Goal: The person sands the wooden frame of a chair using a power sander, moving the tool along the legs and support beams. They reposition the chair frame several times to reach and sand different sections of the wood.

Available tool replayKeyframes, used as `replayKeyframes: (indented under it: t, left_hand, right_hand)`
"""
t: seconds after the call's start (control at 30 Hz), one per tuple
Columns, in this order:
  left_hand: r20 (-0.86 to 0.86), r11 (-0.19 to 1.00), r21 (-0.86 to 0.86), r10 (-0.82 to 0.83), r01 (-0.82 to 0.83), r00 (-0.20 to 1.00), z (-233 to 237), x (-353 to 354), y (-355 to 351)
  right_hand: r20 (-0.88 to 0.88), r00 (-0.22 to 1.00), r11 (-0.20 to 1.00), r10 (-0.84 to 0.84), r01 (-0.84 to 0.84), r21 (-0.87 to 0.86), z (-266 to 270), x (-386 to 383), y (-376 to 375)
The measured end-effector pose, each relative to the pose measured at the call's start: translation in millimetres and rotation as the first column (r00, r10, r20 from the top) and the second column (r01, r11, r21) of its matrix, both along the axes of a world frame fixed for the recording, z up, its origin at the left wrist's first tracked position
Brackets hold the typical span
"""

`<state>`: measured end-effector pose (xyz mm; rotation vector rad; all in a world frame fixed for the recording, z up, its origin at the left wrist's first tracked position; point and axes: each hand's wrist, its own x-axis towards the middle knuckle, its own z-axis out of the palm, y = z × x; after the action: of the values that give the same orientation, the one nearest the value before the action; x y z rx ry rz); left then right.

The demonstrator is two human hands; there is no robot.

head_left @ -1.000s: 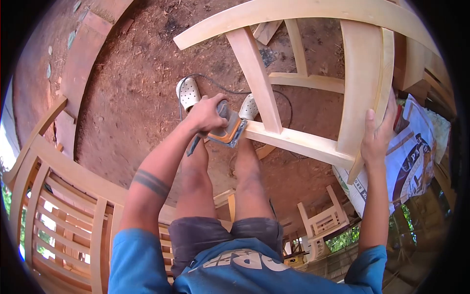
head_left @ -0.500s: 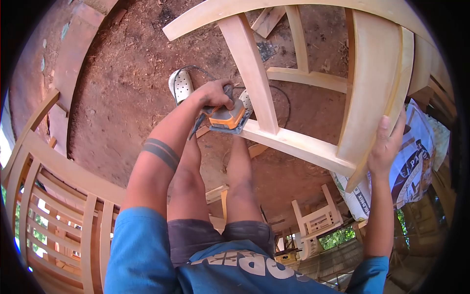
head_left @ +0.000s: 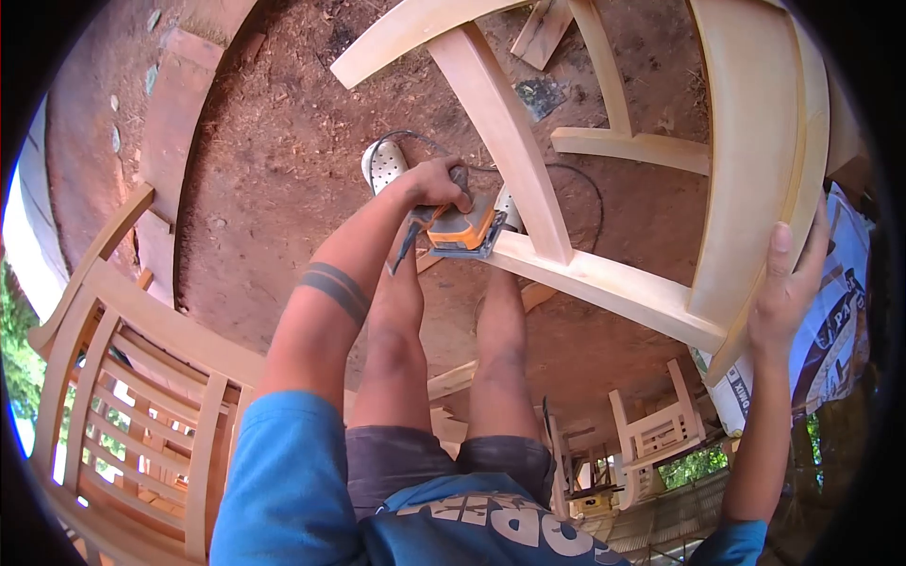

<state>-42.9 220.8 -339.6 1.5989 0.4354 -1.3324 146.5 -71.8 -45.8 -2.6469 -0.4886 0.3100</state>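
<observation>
My left hand [head_left: 439, 184] is closed over an orange and grey palm sander [head_left: 462, 226] with a dark cord. The sander's pad is at the near end of a pale wooden rail [head_left: 623, 288], part of an unfinished wooden chair frame. An upright slat [head_left: 500, 141] and a curved arm piece [head_left: 425, 33] join this frame. On the right, my right hand [head_left: 788, 283] grips the edge of a wide curved wooden panel [head_left: 750, 141] of the same frame, thumb on the near face. Its other fingers are partly hidden behind the panel.
A slatted wooden bench or chair [head_left: 160, 415] stands at the left. A printed sack [head_left: 835, 311] lies behind my right hand. A small wooden chair [head_left: 656, 429] shows lower right. The cord [head_left: 590, 184] runs across the dirt floor, near my white clogs [head_left: 385, 165].
The head view has shifted, so the frame, sander and hands appear farther right. Both hands keep their hold, and the sander stays at the rail's end.
</observation>
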Motion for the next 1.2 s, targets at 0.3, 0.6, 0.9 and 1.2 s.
replayKeyframes:
  t: [0.3,0.6,0.9,1.2]
  left_hand:
    - [-0.057,0.996,-0.084,0.028,-0.032,0.998,26.1,16.0,-11.4]
    - [-0.330,0.985,0.168,0.090,-0.036,0.940,-4.2,-25.5,26.3]
    - [0.115,0.603,0.343,0.734,-0.720,0.670,73.7,-113.7,35.0]
    - [0.639,0.407,0.279,0.597,-0.870,0.485,151.7,-69.4,28.9]
  right_hand:
    - [0.034,0.999,0.997,0.036,-0.038,0.068,-5.7,0.5,-1.0]
    - [0.082,0.995,0.992,0.050,-0.060,0.115,-14.1,-3.0,-15.8]
    - [0.122,0.991,0.988,0.049,-0.066,0.141,-24.0,-8.3,-33.4]
    - [0.418,0.894,0.970,0.160,-0.220,0.100,-3.8,-43.8,-24.6]
